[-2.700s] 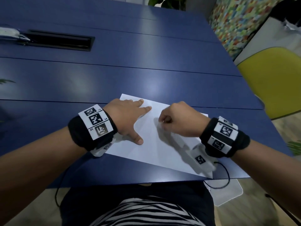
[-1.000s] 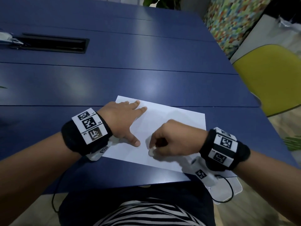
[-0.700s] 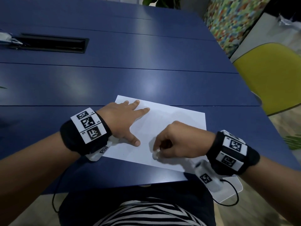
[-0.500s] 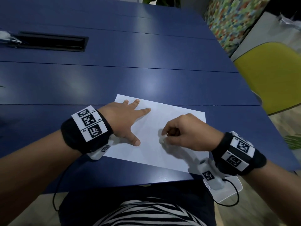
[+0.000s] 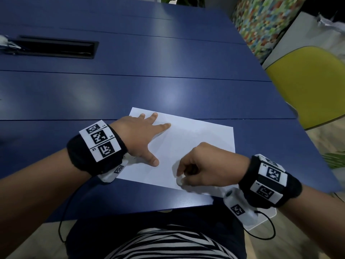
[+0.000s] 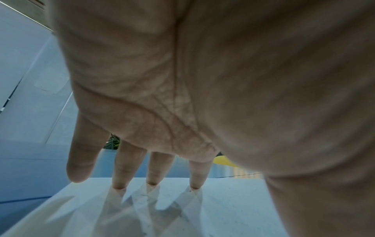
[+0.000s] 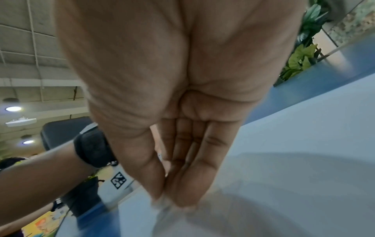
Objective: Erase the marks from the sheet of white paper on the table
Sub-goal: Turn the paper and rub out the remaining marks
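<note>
A white sheet of paper (image 5: 196, 144) lies near the front edge of the blue table (image 5: 130, 86). My left hand (image 5: 141, 139) lies flat on the sheet's left part, fingers spread and straight; in the left wrist view the fingertips (image 6: 119, 186) press on the paper (image 6: 223, 208). My right hand (image 5: 205, 169) pinches a small white eraser (image 5: 180, 181) and holds it down on the sheet close to its near edge. The right wrist view shows thumb and fingers (image 7: 188, 184) closed together on the blurred eraser (image 7: 162, 203). No marks can be made out on the paper.
A black recessed slot (image 5: 56, 48) sits in the table at the far left. A yellow chair (image 5: 308, 85) stands to the right of the table. The table's front edge (image 5: 149, 210) runs just below the paper, above my lap.
My right hand has rubbed the eraser back and forth; since half a second ago it moved from the sheet's middle down towards the near edge. The left hand has stayed flat on the paper.
</note>
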Motion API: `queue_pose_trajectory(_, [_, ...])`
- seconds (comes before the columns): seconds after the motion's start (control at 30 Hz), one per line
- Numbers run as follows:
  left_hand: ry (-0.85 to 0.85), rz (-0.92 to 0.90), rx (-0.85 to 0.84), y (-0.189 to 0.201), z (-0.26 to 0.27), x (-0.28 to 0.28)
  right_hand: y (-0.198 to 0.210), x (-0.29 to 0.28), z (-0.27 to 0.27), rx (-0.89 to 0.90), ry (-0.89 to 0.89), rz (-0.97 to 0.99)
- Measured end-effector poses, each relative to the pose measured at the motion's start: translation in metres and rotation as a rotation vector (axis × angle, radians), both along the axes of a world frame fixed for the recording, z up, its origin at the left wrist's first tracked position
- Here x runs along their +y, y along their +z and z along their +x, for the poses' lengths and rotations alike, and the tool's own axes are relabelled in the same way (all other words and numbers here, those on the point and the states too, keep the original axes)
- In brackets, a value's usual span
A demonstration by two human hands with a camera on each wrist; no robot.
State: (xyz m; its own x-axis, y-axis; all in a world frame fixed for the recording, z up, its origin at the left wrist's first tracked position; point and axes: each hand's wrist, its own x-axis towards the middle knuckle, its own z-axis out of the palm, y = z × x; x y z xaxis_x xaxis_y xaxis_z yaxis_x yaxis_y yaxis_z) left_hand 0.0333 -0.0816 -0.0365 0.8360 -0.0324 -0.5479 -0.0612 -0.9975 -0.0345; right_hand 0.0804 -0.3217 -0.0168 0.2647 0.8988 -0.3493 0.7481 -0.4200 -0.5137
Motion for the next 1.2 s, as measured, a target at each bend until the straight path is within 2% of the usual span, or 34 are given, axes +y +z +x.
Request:
queue_pose_trajectory(0.2, [0.005, 0.0, 0.003, -0.001, 0.0, 0.0, -0.011, 0.011, 0.018, -0.211, -0.164, 0.162])
queue_pose_trajectory(0.4, [0.002, 0.004, -0.007, -0.003, 0.0, 0.001, 0.0, 0.003, 0.001, -0.008, 0.012, -0.011])
queue_pose_trajectory(0.57, [0.006, -0.002, -0.008, -0.004, 0.0, 0.002, -0.01, 0.007, 0.015, -0.168, -0.13, 0.131])
queue_pose_trajectory(0.73, [0.015, -0.006, -0.001, -0.002, 0.0, 0.001, -0.004, 0.0, 0.003, -0.04, -0.02, 0.029])
queue_pose_trajectory(0.87, [0.015, -0.007, 0.003, -0.001, 0.0, 0.0, -0.007, 0.002, 0.008, -0.161, -0.083, 0.139])
queue_pose_trajectory(1.03, [0.015, -0.014, 0.005, -0.001, 0.0, 0.001, -0.002, 0.0, -0.008, -0.047, 0.045, 0.091])
queue_pose_trajectory(1.2, [0.023, -0.021, 0.009, -0.001, 0.0, 0.001, -0.004, 0.002, 0.0, -0.154, -0.011, 0.152])
